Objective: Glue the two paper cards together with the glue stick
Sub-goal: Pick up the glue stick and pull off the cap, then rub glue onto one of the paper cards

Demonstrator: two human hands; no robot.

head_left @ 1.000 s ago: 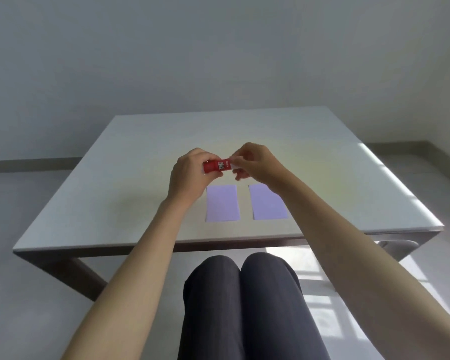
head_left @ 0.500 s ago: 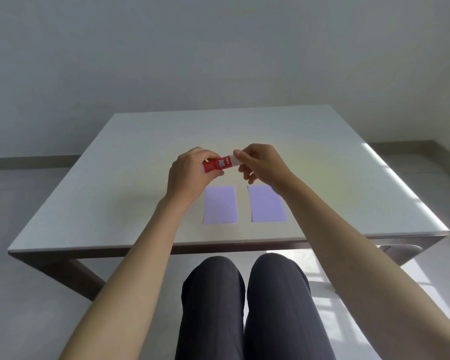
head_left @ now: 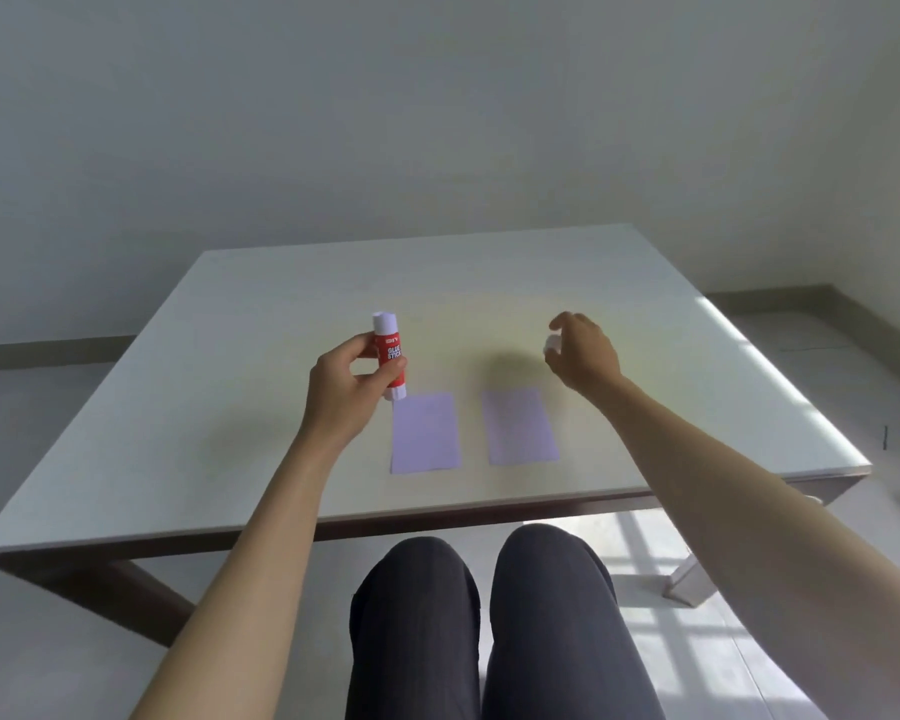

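My left hand (head_left: 346,389) holds a red glue stick (head_left: 390,356) upright above the table, its white glue end uncapped and pointing up. The stick hovers just beyond the far left corner of the left lilac card (head_left: 425,432). A second lilac card (head_left: 520,426) lies flat a small gap to the right. My right hand (head_left: 583,353) is out to the right, beyond the right card, with the small white cap (head_left: 552,345) pinched in its fingertips.
The white table (head_left: 230,407) has its near edge just past my knees (head_left: 484,574). A wall stands behind it. Sunlight falls on the table's right edge and on the floor at the right.
The hands, joined on the glue stick before, have parted. The right hand pulled the cap off and moved right; the left hand turned the stick from sideways to upright.
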